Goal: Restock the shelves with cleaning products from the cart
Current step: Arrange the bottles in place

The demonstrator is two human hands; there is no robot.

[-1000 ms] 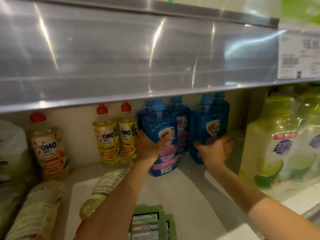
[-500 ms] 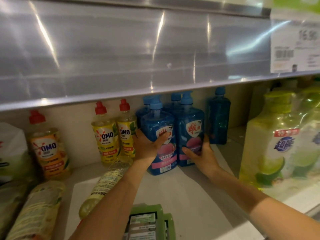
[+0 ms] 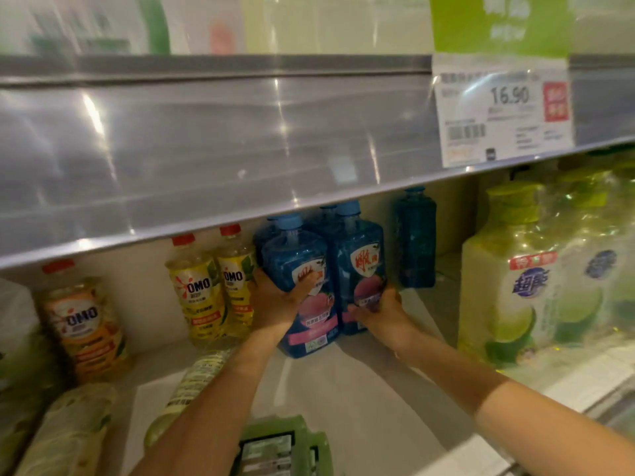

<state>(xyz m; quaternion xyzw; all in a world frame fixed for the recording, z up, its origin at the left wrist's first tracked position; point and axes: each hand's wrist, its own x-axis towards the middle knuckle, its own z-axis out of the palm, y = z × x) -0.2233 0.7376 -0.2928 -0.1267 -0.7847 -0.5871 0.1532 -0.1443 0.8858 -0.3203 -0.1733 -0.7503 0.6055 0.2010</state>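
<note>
Two blue pump bottles with pink labels stand side by side at the back of the lower shelf (image 3: 343, 400). My left hand (image 3: 278, 304) grips the left blue bottle (image 3: 295, 262) from its left side, thumb across the label. My right hand (image 3: 381, 312) holds the right blue bottle (image 3: 360, 255) low on its front and right side. More blue bottles stand behind them, and a darker blue bottle (image 3: 415, 238) stands apart to the right.
Yellow OMO bottles (image 3: 196, 290) stand left of the blue ones, an orange OMO bottle (image 3: 82, 321) farther left, and one bottle (image 3: 192, 383) lies flat under my left arm. Large green lime bottles (image 3: 508, 280) fill the right. A metal shelf front with a price tag (image 3: 501, 111) hangs overhead. A green holder (image 3: 285, 444) is below.
My right hand slid the right blue bottle leftward until it stands against the left blue bottle. My left hand stayed on the left bottle. The camera tilted up.
</note>
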